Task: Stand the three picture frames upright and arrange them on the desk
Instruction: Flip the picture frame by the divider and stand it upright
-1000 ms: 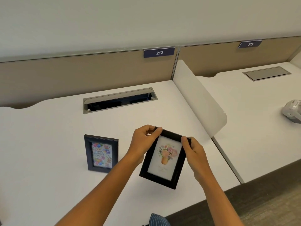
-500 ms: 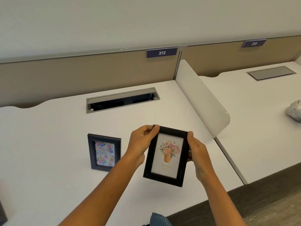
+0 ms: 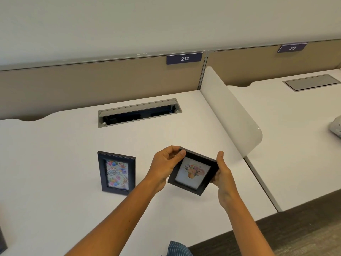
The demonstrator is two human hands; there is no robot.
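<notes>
A black frame with a flower picture (image 3: 192, 171) is held above the white desk (image 3: 55, 154), tilted back and turned a little clockwise. My left hand (image 3: 166, 165) grips its top left corner with thumb and fingers. My right hand (image 3: 223, 172) clasps its right edge, fingers behind it. To the left, a black frame with a birthday picture (image 3: 116, 173) stands upright on the desk. A dark corner of a third thing (image 3: 2, 241), perhaps a frame, shows at the lower left edge.
An open cable tray (image 3: 138, 112) is set into the back of the desk. A white divider panel (image 3: 230, 109) rises along the desk's right side. Beyond it lies a second desk with a white object (image 3: 336, 126) at the right edge. A beige partition (image 3: 73, 85) closes the back.
The flower frame has tipped further back, its face turning more toward the ceiling, and both hands have shifted with it. The birthday frame stays where it was.
</notes>
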